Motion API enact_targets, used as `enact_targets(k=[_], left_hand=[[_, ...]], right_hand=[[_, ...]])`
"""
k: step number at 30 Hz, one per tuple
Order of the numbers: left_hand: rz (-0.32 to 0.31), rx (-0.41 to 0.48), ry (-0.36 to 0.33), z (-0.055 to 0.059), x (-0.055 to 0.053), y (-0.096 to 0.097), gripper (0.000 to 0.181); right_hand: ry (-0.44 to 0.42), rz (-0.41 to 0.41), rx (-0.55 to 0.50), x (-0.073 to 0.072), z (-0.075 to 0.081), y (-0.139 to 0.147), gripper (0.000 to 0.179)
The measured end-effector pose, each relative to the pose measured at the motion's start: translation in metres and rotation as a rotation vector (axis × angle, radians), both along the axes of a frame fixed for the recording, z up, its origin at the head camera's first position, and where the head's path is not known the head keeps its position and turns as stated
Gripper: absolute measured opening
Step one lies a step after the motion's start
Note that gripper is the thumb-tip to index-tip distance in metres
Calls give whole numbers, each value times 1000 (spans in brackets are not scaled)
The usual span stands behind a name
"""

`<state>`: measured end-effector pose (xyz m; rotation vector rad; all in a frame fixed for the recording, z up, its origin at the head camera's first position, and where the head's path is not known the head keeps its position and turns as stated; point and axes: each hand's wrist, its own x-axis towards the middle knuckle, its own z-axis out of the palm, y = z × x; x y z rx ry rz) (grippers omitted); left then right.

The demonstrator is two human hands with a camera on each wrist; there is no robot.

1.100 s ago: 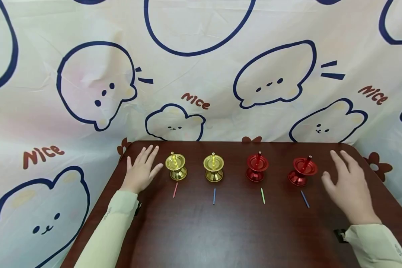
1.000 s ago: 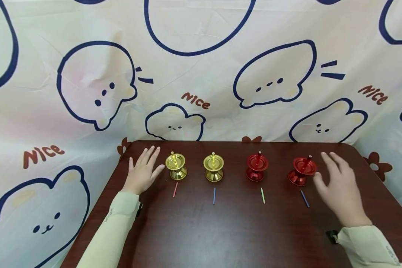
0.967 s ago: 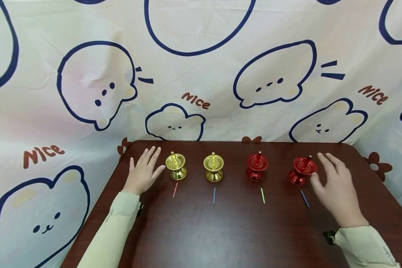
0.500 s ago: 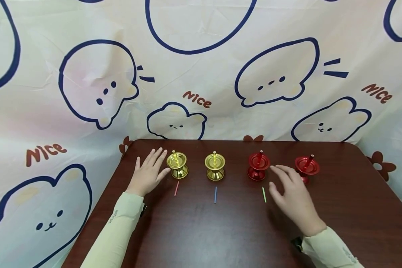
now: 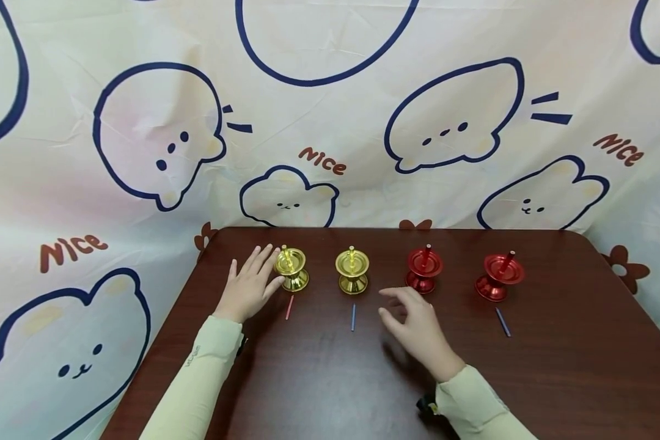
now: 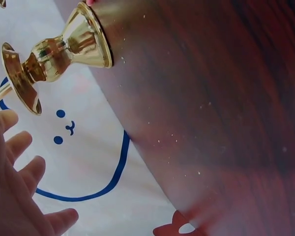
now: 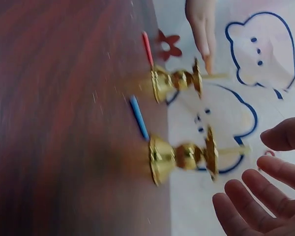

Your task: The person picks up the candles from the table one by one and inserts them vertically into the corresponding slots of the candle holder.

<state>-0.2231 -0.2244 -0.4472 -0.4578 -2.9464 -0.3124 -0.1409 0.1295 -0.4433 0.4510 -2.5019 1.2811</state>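
Note:
Two gold candle holders and two red candle holders stand in a row, each with a thin upright post. In front lie slim sticks like small candles: a pink stick, a blue stick and another blue stick. My left hand is spread beside the leftmost gold holder, its fingertips overlapping the dish's edge in the head view. My right hand hovers between the second gold holder and the nearer red one, fingers relaxed, holding nothing. It hides the green stick's spot.
A dark brown wooden table with rounded far corners carries everything. Behind it hangs a pale cloth printed with blue cartoon outlines. The second red holder stands farthest right.
My right hand has swept left from beside the far right red holder, past the other red one, covering the green stick. My left hand has shifted slightly right, closer to the gold holder.

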Motion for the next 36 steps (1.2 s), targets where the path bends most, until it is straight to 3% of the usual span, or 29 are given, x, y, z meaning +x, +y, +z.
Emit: enact_targets(k=[7,17,36], left_hand=[[-7,-3,-15,-3,0,-1,69],[-16,-14,-37,-1,-1,-4,68],[-45,-7,-67,-1,-7,-7,67]], right_hand=[[-21,79,-40,-3,-15,-42,29],[-25,141,-37,-13,-16,-77,28],[-159,168,63,-35,-31,-128,21]])
